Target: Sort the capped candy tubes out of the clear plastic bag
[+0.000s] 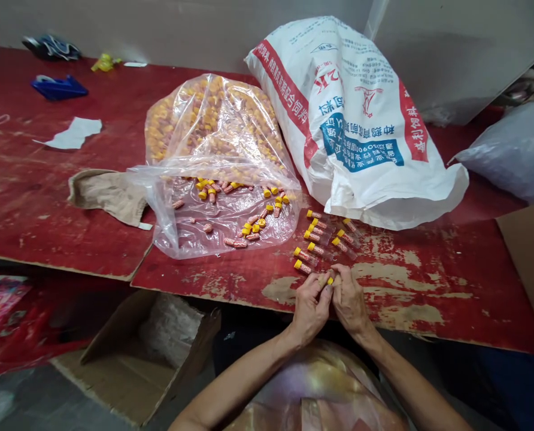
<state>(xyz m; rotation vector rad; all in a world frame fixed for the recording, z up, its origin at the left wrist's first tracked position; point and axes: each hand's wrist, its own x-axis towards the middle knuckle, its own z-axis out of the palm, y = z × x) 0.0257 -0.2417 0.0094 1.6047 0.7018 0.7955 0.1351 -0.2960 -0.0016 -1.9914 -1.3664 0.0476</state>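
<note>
My left hand (312,302) and my right hand (349,299) meet at the front edge of the red table, fingers closed together around a small vial with a yellow cap (330,281). Most of that vial is hidden by my fingers. Just beyond my hands lies a loose group of several clear vials (321,251) with yellow caps and pink-and-white contents. To the left, a large clear plastic bag (222,126) is full of yellow-capped pieces, and some pink pieces with yellow caps (253,227) lie loose near its mouth.
A white woven sack (361,114) with red and blue print lies behind the vials. On the left are a beige cloth (108,194), white paper (75,133) and a blue tape dispenser (59,88). An open cardboard box (127,371) stands below the table edge.
</note>
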